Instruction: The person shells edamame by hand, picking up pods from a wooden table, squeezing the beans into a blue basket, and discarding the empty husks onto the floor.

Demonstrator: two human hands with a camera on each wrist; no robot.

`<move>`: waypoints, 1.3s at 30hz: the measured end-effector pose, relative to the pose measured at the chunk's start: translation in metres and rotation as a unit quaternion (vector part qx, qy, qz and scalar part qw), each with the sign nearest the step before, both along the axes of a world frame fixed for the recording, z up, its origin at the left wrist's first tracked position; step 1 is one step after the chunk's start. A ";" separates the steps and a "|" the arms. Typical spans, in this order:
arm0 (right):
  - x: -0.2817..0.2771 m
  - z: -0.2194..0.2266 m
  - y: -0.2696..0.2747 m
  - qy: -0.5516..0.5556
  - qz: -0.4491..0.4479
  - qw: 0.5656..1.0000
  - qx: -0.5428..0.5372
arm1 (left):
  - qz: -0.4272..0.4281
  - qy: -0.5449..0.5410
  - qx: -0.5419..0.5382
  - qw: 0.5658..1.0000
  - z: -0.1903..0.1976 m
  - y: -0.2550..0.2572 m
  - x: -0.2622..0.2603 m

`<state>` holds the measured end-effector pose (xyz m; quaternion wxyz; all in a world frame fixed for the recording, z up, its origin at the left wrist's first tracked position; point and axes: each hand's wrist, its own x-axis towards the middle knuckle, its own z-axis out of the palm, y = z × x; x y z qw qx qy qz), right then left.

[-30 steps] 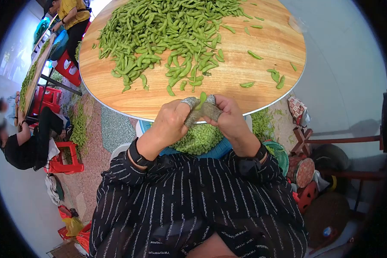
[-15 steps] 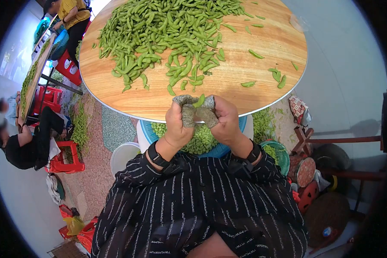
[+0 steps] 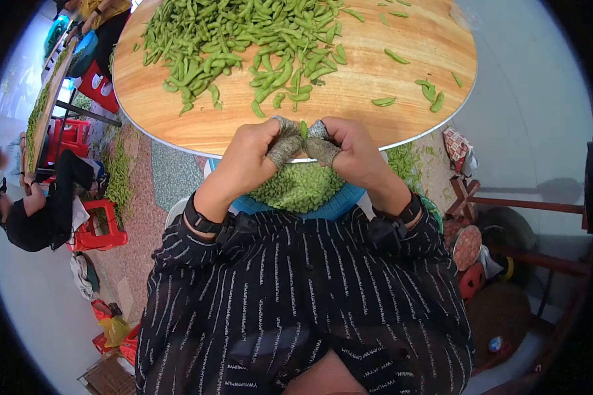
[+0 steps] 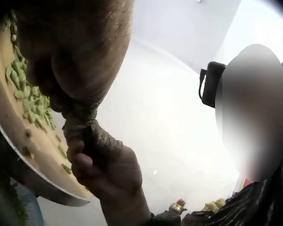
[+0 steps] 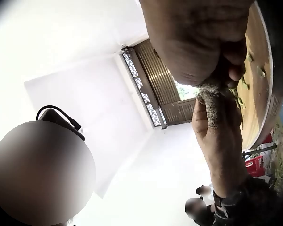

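Both hands meet at the near edge of a round wooden table (image 3: 178,112). My left hand (image 3: 260,153) and right hand (image 3: 339,148) pinch one green edamame pod (image 3: 304,128) between thumbs and forefingers that wear grey knitted finger covers (image 3: 284,146). Directly below the hands sits a blue basin (image 3: 339,203) full of shelled green beans (image 3: 300,187). A large heap of edamame pods (image 3: 244,39) covers the far part of the table. In the wrist views the two hands press together, grey covers (image 4: 92,134) touching, and the pod is hidden.
Loose pods (image 3: 428,92) lie on the table's right side. A white bucket (image 3: 176,212) stands left of the basin. Pods litter the floor (image 3: 118,184). Red stools (image 3: 92,227) and seated people (image 3: 33,217) are at the left by another table. Wooden furniture (image 3: 507,210) stands right.
The hands have dropped slightly toward the table edge and closed tighter on the pod, of which less shows. The head view has shifted, so the table sits higher in frame.
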<state>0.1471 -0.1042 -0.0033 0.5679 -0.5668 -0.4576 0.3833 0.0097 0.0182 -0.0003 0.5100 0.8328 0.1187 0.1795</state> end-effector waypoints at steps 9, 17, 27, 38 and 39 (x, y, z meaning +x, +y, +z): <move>0.006 0.004 -0.003 0.082 0.085 0.993 -0.031 | -0.023 0.092 -0.232 0.968 0.014 -0.006 -0.007; 0.009 0.005 -0.009 0.121 0.063 0.990 -0.040 | -0.022 0.014 -0.289 0.957 -0.001 -0.020 -0.019; 0.008 0.033 -0.015 -0.459 0.109 0.881 -0.024 | -0.107 0.146 0.333 0.925 0.033 -0.013 -0.007; 0.003 -0.001 -0.026 -0.116 -0.053 0.991 -0.030 | 0.021 -0.024 0.156 0.987 0.000 -0.021 -0.007; 0.004 -0.003 -0.026 -0.169 -0.021 0.985 -0.025 | 0.019 -0.024 0.157 0.987 0.000 -0.022 -0.007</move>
